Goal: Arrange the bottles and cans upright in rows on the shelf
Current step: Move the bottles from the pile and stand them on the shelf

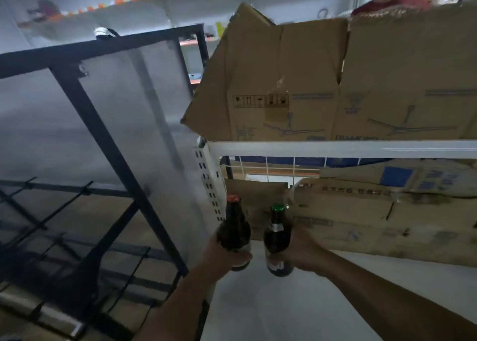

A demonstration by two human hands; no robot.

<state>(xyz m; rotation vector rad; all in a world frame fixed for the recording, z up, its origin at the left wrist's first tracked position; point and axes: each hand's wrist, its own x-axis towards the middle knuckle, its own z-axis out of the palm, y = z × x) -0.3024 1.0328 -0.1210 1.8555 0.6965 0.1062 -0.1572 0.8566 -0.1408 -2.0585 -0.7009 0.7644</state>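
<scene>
Down at the white shelf [271, 309], left hand [219, 257] has its fingers wrapped round a red-capped bottle [233, 233] and right hand [300, 251] grips a green-capped bottle [276, 237], both upright, side by side near cardboard boxes [361, 224], maybe just off the surface, too dim to tell.

Bottle label [275, 264] blurry, illegible.

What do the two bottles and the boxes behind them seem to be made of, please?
The red-capped bottle and the green-capped bottle look like dark, glossy glass, judging by their sheen; blur leaves plastic possible. The boxes look like matte brown cardboard: creases, folded flaps, printed marks.
</scene>
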